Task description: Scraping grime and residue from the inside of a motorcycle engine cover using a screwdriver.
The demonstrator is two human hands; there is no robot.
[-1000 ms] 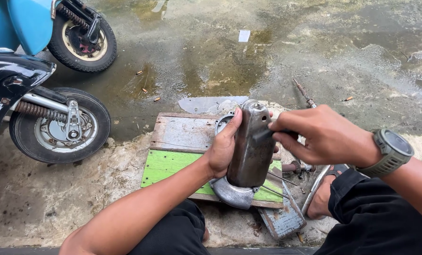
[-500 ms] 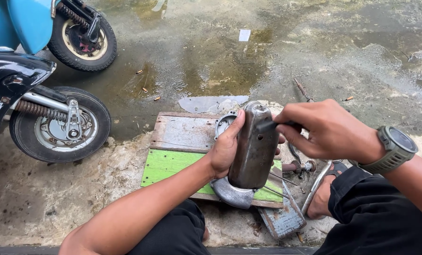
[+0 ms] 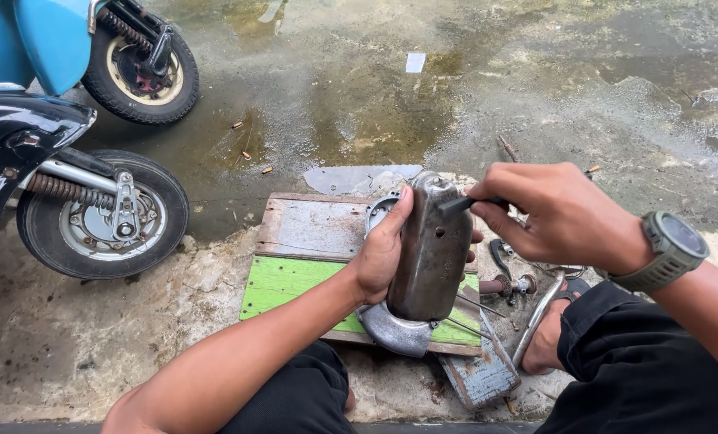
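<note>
Ground: wet, stained concrete yard (image 3: 471, 104); we squatted beside scooter wheels (image 3: 102, 213).
Place: grey metal engine cover (image 3: 430, 249) stood on green-and-grey wooden board (image 3: 295, 281).
Left hand (image 3: 383, 249): fingers wrapped round its side.
Right hand (image 3: 556, 213): pinched dark slim tool (image 3: 475, 202) at its top.
Handling: we judged it stiff, heavyish, greasy; best gripped mid-body.
Axis: upright, leaning away.

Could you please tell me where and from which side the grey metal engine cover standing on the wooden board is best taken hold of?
Probably around its narrow upper half, from the side. The grey metal engine cover stands upright and tapers upward, so the left hand wraps it there, leaving the top free for the dark tool in the right hand.
</note>
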